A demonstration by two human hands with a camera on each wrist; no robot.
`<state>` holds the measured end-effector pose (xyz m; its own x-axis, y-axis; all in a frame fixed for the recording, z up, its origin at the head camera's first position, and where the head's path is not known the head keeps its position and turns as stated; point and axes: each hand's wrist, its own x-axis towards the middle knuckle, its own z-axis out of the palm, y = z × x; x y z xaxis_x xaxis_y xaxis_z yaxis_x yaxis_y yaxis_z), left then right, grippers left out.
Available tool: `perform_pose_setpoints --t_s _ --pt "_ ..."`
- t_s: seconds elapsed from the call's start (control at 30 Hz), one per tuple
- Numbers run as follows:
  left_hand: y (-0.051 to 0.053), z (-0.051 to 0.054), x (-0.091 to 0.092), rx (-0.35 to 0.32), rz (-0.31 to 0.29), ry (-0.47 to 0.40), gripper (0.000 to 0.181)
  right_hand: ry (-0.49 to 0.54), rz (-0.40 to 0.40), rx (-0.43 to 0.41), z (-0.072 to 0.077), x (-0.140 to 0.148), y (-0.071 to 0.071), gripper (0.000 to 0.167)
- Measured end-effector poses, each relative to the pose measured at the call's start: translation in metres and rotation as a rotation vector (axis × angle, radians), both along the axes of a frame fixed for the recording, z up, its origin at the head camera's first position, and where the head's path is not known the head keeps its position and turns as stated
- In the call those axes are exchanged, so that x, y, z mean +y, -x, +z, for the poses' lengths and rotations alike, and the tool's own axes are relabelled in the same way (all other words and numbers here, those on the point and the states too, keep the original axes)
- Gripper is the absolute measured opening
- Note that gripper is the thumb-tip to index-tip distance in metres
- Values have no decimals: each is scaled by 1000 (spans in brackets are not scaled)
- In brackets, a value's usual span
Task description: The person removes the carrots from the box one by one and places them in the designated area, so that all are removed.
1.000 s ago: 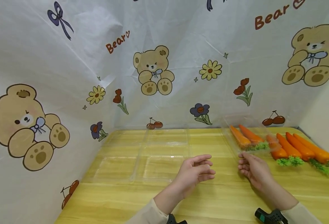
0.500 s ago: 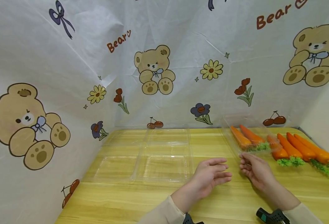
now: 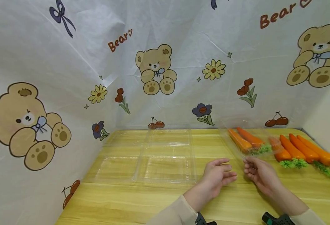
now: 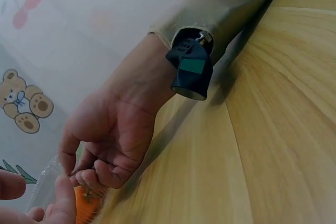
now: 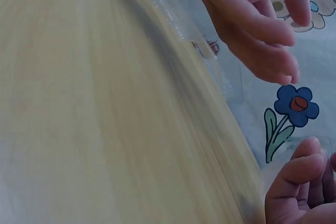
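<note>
A clear plastic box (image 3: 264, 136) with two orange carrots (image 3: 247, 139) and green tops inside stands at the back right. My right hand (image 3: 261, 175) pinches its near edge between thumb and index finger, the other fingers curled. To the left of it, my left hand (image 3: 219, 175) is held above the table with fingers loosely extended, holding nothing. In the left wrist view, the right hand (image 4: 110, 135) is at the box edge, an orange carrot (image 4: 86, 203) behind it. The right wrist view shows the left hand's (image 5: 252, 19) spread fingers apart from the right hand (image 5: 299, 187).
Several clear plastic boxes (image 3: 166, 168) sit side by side on the left and middle of the wooden table (image 3: 114, 200). Several loose carrots (image 3: 305, 150) with green tops lie at the right, beside the held box. A bear-print sheet (image 3: 181, 40) rises behind.
My left hand has moved right toward the right hand. The box with carrots has shifted slightly left and nearer, its near edge still pinched by my right hand.
</note>
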<state>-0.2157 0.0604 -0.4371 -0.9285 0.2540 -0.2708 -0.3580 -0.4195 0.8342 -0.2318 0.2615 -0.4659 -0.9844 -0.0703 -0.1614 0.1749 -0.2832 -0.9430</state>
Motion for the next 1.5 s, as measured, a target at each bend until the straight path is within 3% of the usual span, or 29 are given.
perform_pose_setpoints --t_s 0.37,0.8,1.17,1.5 --pt "5 -6 25 -32 119 -93 29 26 96 19 -2 14 -7 36" --pt "24 -20 33 -22 228 -177 36 111 359 61 -7 35 -12 45" --pt "31 -23 29 -30 243 -222 33 86 384 43 -7 48 -11 49" --pt "32 -22 26 -50 258 -178 20 118 444 76 -11 59 -14 52"
